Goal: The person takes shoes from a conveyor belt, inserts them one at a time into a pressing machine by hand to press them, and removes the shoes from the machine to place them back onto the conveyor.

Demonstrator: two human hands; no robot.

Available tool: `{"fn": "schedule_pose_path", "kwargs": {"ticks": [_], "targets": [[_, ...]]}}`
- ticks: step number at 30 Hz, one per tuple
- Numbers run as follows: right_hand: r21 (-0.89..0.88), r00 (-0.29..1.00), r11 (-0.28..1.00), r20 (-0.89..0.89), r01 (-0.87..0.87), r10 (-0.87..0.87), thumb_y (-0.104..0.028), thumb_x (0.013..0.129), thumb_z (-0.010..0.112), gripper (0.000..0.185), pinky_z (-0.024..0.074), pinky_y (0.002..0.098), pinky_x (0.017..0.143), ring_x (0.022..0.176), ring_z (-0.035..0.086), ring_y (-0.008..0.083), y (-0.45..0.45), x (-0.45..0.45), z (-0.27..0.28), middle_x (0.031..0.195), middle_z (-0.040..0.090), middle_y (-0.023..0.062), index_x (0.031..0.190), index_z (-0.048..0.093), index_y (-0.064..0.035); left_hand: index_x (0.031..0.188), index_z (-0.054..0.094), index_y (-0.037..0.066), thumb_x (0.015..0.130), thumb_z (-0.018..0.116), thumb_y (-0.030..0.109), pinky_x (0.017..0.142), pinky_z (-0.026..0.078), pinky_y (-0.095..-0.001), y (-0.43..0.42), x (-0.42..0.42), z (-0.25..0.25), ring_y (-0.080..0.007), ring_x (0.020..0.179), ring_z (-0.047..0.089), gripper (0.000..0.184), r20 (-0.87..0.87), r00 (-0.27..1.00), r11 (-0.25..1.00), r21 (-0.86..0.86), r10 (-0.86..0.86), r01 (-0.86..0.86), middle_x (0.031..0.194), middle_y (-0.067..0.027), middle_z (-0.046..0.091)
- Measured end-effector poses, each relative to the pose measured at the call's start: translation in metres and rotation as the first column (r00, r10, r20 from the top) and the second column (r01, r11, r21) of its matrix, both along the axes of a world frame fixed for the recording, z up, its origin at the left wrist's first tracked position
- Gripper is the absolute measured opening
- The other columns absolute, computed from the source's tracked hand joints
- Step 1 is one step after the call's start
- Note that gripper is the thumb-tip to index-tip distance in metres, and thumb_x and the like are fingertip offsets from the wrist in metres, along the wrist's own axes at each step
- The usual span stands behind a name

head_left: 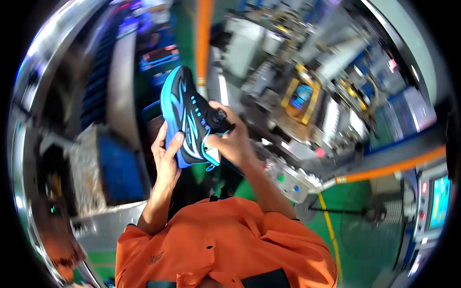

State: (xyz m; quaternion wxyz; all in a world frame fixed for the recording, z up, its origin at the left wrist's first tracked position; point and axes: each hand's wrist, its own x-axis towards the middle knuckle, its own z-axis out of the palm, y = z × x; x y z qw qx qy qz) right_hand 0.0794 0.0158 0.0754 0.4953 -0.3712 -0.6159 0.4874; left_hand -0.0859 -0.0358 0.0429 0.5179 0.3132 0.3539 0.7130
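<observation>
A black sneaker (192,117) with a bright blue sole and pale blue stripes is held up in front of my orange shirt, its toe pointing away from me. My left hand (166,153) grips the sole near the heel, thumb lying over the side. At the collar, my right hand (234,139) is closed on the shoe, with the thumb inside the opening and the fingers by the black tongue. A small blue loop hangs from the heel. The inside of the shoe is mostly hidden by my right hand.
A machine with a yellow frame (301,93) stands at right, blurred. Below it sits a control box (288,180) with coloured buttons. Orange rails (394,164) border the machine. A blue-sided block (120,165) lies at left; a fan (374,213) and lit screen (439,201) are at lower right.
</observation>
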Motion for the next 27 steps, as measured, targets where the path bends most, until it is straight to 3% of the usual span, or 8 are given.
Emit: {"fn": "schedule_pose_path", "kwargs": {"ticks": [3,11,12,14,18,22,25,27], "targets": [[-0.065,0.929,0.93,-0.057,0.361,-0.365,-0.007,0.061,0.075,0.059,0.0453,0.0247,0.081,0.088,0.056,0.0104,0.01,0.08,-0.037,0.1,0.061,0.0042,0.117,0.056,-0.0019,0.134,0.046,-0.004,0.086,0.067,0.009,0.094,0.043,-0.0291,0.031,0.107,-0.027,-0.0147,0.102,0.057,0.053,0.013,0.997,0.996,-0.049,-0.077,0.077,0.118,-0.0096,0.06],[-0.154,0.683,0.708,-0.191,0.689,-0.705,0.007,0.059,0.07,0.059,0.0503,0.0258,0.075,0.081,0.061,0.0135,0.034,0.302,-0.053,0.096,0.063,0.0063,0.116,0.059,-0.0006,0.136,0.043,-0.003,0.095,0.057,0.022,0.098,0.043,-0.0323,0.159,0.286,-0.055,-0.018,0.112,0.056,0.05,-0.398,0.787,0.873,-0.086,-0.472,0.48,0.127,-0.0134,0.056],[-0.272,0.614,0.626,-0.14,0.731,-0.777,0.007,0.059,0.07,0.06,0.05,0.0269,0.077,0.083,0.061,0.0137,0.033,0.325,-0.059,0.098,0.062,0.0062,0.117,0.058,-0.0009,0.134,0.046,-0.003,0.095,0.058,0.026,0.096,0.045,-0.0308,0.187,0.307,-0.059,-0.0175,0.109,0.058,0.05,-0.355,0.795,0.866,-0.106,-0.491,0.488,0.122,-0.0119,0.059],[-0.049,0.575,0.609,-0.276,0.792,-0.77,0.003,0.061,0.076,0.061,0.0457,0.0294,0.088,0.095,0.058,0.0155,0.026,0.359,-0.07,0.107,0.06,0.0071,0.119,0.056,0.001,0.11,0.061,-0.002,0.092,0.063,0.024,0.068,0.043,-0.0195,0.254,0.352,-0.094,-0.005,0.078,0.054,0.032,-0.385,0.803,0.882,-0.067,-0.455,0.467,0.09,0.0001,0.062],[-0.036,0.367,0.374,-0.124,0.927,-0.922,-0.005,0.064,0.075,0.061,0.0447,0.0303,0.09,0.097,0.057,0.0173,0.004,0.396,-0.064,0.109,0.059,0.0079,0.122,0.055,0.0013,0.111,0.06,-0.009,0.074,0.075,0.043,0.08,0.05,-0.0387,0.382,0.433,-0.16,-0.0334,0.093,0.066,0.066,-0.801,0.559,0.97,-0.108,-0.214,0.216,0.101,-0.027,0.065],[0.001,0.178,0.178,0.016,0.984,-0.984,-0.003,0.067,0.074,0.059,0.043,0.0315,0.095,0.104,0.057,0.0203,0.002,0.404,-0.056,0.113,0.059,0.0112,0.123,0.054,0.0014,0.102,0.062,-0.003,0.073,0.068,0.028,0.08,0.05,-0.0476,0.427,0.479,-0.166,-0.0418,0.09,0.064,0.043,-0.957,0.252,0.979,-0.1,-0.143,0.175,0.095,-0.0259,0.066],[0.013,0.12,0.121,0.074,0.993,-0.99,0.001,0.068,0.069,0.056,0.0428,0.0314,0.095,0.102,0.057,0.0193,0.03,0.411,-0.045,0.114,0.06,0.012,0.123,0.055,0.0026,0.101,0.062,-0.002,0.071,0.067,0.025,0.077,0.051,-0.0476,0.438,0.474,-0.168,-0.042,0.084,0.065,0.041,-0.962,0.238,0.986,-0.107,-0.136,0.131,0.091,-0.0249,0.067],[0.079,0.174,0.182,0.094,0.98,-0.98,0.001,0.069,0.071,0.053,0.048,0.0294,0.086,0.094,0.06,0.0176,0.068,0.434,-0.04,0.109,0.062,0.0118,0.12,0.057,0.0032,0.082,0.066,-0.003,0.068,0.07,0.023,0.065,0.051,-0.0396,0.427,0.448,-0.151,-0.0335,0.07,0.066,0.03,-0.823,0.506,0.964,-0.182,-0.257,0.195,0.076,-0.0206,0.067]]}}
